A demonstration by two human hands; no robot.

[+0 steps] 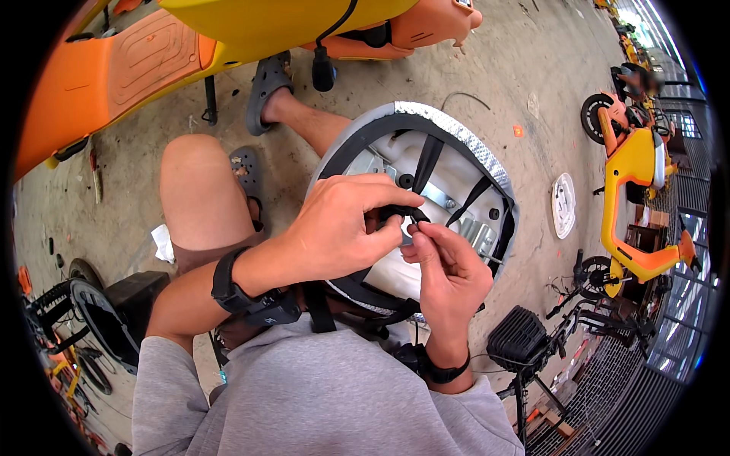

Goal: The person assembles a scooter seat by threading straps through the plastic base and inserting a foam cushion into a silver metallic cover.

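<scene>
A scooter seat [384, 281] lies upside down in my lap, showing its white underside, metal brackets [477, 234] and a grey and silver cover folded over the rim. Black bands [430, 163] stretch across its hollow. Above the middle of the seat, my left hand [342, 224] is closed, thumb and forefinger pinching a short black strap [397, 212]. Close beside it, the thumb and fingertips of my right hand [455, 281] pinch the other end of this strap. Its exact ends are partly hidden by my fingers.
A yellow and orange scooter [160, 57] stands just ahead, a black cable end [323, 70] hanging from it. Right, a white oval panel [563, 205] lies on the concrete floor, near another yellow scooter [616, 220] and a black basket [518, 338]. Bike parts [99, 327] crowd the left.
</scene>
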